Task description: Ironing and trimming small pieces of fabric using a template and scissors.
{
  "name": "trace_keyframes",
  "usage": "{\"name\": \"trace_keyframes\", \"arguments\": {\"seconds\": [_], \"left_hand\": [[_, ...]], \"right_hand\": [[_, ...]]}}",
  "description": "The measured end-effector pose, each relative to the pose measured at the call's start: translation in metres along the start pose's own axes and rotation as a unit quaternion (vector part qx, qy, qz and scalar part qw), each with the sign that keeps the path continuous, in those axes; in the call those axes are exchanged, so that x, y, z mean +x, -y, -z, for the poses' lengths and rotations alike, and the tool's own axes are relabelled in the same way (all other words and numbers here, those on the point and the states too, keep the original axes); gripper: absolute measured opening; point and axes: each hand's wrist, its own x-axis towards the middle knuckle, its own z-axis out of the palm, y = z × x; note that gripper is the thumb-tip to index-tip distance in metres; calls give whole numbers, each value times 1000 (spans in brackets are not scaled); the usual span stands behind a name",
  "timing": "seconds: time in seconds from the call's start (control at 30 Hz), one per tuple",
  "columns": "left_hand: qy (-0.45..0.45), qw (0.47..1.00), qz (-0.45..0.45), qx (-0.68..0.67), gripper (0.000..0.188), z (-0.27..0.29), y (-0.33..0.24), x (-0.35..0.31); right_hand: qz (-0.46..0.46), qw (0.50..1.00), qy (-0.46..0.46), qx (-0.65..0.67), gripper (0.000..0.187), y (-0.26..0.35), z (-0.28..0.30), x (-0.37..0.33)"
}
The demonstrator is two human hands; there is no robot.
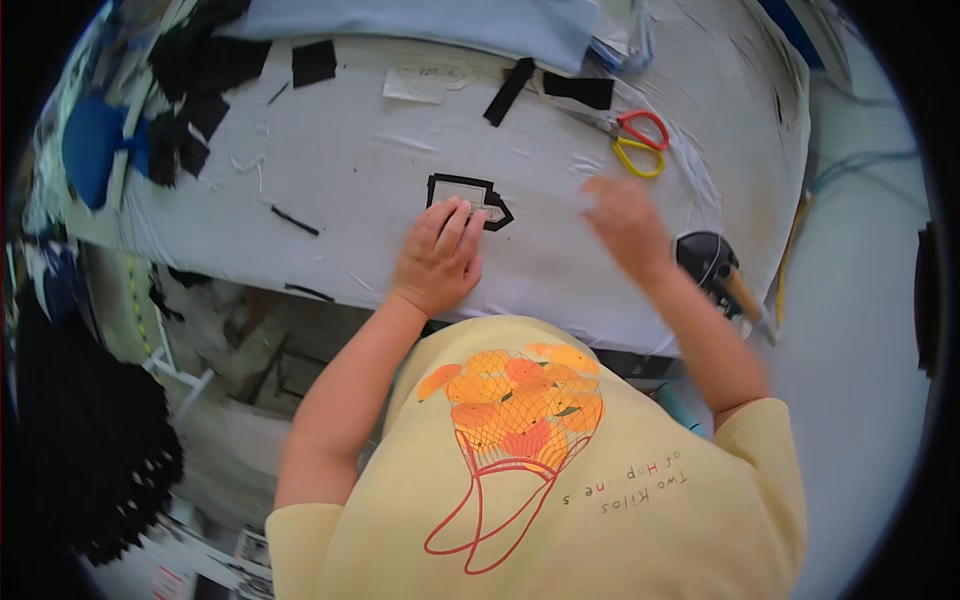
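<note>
My left hand (440,256) lies with its fingers stretched out on a pale paper template (457,190). The template sits on a small black fabric piece (505,214) with a pointed right end, and the black shows as a border around it. Part of both is hidden under my fingers. Further right, my right hand (630,228) is over the table and smeared by motion, so its fingers cannot be read. Just beyond it lies a pair of scissors (640,143) with one red and one yellow handle loop, its blades partly under a black scrap (578,90).
White cloth covers the table (360,140). An iron (705,262) with a brown handle stands at the right edge. Black scraps (210,65) and a blue object (90,150) lie far left. Folded light-blue fabric (420,22) spans the back, near another paper template (415,82).
</note>
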Motion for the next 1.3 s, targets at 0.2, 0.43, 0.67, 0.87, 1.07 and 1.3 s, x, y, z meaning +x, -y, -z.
{"name": "trace_keyframes", "arguments": {"seconds": [0.2,0.43,0.67,0.87,1.07,1.3], "left_hand": [[22,999,-18,-17,48,8,10,9],[110,988,-70,-83,39,24,35,35],[127,981,-60,-136,34,30,39,50],[94,980,-47,-167,23,16,55,48],[81,979,-104,-156,22,22,54,53],[79,992,-41,-93,30,17,34,45]], "right_hand": [[-54,976,-154,145,22,100,-78,-5],[-2,981,-194,27,16,100,-98,11],[-78,961,-254,82,16,104,-107,22],[-163,945,-250,130,19,113,-104,21],[-214,940,-217,155,19,113,-99,20],[-203,940,-237,139,17,117,-98,19]]}}
